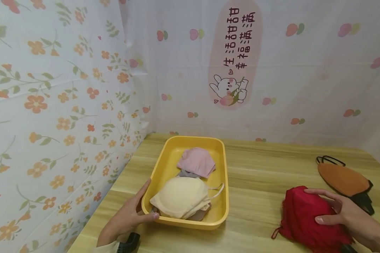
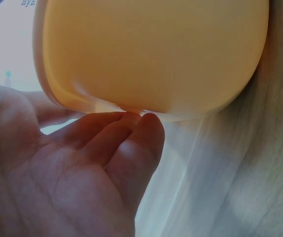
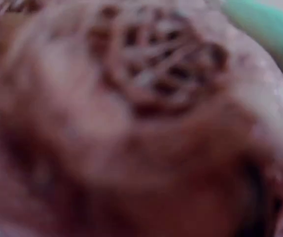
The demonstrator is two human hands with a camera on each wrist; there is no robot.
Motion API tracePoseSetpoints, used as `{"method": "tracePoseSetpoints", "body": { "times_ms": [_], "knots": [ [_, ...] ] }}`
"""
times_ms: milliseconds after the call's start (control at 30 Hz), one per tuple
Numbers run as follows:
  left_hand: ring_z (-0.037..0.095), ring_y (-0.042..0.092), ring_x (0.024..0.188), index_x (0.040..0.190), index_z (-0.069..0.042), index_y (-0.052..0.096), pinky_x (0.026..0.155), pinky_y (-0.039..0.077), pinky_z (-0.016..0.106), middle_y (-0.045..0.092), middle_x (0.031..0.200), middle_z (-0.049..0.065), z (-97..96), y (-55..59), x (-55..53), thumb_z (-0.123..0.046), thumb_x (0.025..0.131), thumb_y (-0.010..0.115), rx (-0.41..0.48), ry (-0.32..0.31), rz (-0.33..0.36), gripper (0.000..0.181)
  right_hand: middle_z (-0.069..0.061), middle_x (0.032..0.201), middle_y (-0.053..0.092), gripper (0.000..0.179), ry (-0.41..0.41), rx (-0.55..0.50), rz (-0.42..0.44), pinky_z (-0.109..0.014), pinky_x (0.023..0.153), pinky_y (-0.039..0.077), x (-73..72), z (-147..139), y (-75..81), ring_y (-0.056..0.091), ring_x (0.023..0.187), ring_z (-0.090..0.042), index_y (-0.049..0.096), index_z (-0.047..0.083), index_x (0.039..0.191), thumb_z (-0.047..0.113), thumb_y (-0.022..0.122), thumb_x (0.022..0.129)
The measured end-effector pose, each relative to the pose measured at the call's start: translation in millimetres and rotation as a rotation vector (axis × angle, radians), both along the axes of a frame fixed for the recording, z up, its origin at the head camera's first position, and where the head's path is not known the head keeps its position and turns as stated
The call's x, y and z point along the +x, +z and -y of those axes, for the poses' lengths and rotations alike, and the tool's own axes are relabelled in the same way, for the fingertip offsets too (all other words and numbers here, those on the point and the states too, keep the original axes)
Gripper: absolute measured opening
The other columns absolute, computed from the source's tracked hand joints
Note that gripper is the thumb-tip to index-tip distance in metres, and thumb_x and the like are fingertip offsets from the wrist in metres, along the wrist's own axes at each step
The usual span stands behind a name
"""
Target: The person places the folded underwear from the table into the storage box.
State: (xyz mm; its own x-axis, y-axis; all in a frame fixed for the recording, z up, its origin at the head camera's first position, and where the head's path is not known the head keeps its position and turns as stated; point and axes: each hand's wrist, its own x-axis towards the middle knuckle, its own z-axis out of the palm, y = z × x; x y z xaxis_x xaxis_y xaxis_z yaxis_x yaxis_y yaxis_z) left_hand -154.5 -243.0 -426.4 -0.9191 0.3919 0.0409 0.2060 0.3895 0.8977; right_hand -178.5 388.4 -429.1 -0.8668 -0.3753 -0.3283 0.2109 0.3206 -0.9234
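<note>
A yellow plastic tub (image 1: 224,172) stands on the table at centre, holding a folded pale yellow bra (image 1: 180,196), a pink folded garment (image 1: 197,161) and some grey fabric beneath them. My left hand (image 1: 133,211) holds the tub's near left corner, thumb on the front rim and fingers along the left side; the left wrist view shows these fingers against its outer wall (image 2: 161,54). On the right, my right hand (image 1: 351,214) grips a bunched red bra (image 1: 304,214). Blurred lace (image 3: 156,59) fills most of the right wrist view.
A brown folded bra (image 1: 343,178) with black straps and trim lies on the table beyond my right hand. Wood-grain table (image 1: 253,175) stretches between tub and red bra. Patterned curtains (image 1: 177,70) hang behind and on the left.
</note>
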Motion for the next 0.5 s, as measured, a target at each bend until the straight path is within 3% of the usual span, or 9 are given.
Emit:
{"method": "tracePoseSetpoints", "body": {
  "times_ms": [233,367,500],
  "knots": [
    [0.043,0.044,0.141,0.163,-0.009,-0.001,0.098,0.043,0.012,0.019,0.165,0.028,2.4,0.7,0.9,-0.020,0.090,0.075,0.003,0.017,0.005,0.106,0.033,0.120,0.055,0.058,-0.013,-0.006,-0.057,-0.045,0.087,0.059,-9.3,20.8,15.2,0.061,0.108,-0.005,0.043,0.052,0.135,0.007,0.057,0.101],
    [0.044,0.044,0.141,0.163,-0.007,-0.001,0.099,0.045,0.015,0.020,0.164,0.029,2.6,-0.1,0.4,-0.020,0.090,0.076,-0.006,0.023,-0.006,0.106,0.032,0.123,0.055,0.058,0.008,-0.032,-0.075,-0.045,0.088,0.059,-14.1,30.6,21.9,0.062,0.109,-0.005,0.043,0.047,0.138,0.006,0.057,0.100],
    [0.041,0.041,0.144,0.163,-0.010,-0.001,0.102,0.045,0.019,0.017,0.166,0.025,1.9,0.1,-0.1,-0.022,0.090,0.076,-0.001,0.034,0.029,0.106,0.031,0.125,0.055,0.058,0.036,-0.025,-0.105,-0.045,0.087,0.059,-18.6,39.7,31.5,0.062,0.110,-0.005,0.043,0.042,0.142,0.006,0.058,0.100]
  ]
}}
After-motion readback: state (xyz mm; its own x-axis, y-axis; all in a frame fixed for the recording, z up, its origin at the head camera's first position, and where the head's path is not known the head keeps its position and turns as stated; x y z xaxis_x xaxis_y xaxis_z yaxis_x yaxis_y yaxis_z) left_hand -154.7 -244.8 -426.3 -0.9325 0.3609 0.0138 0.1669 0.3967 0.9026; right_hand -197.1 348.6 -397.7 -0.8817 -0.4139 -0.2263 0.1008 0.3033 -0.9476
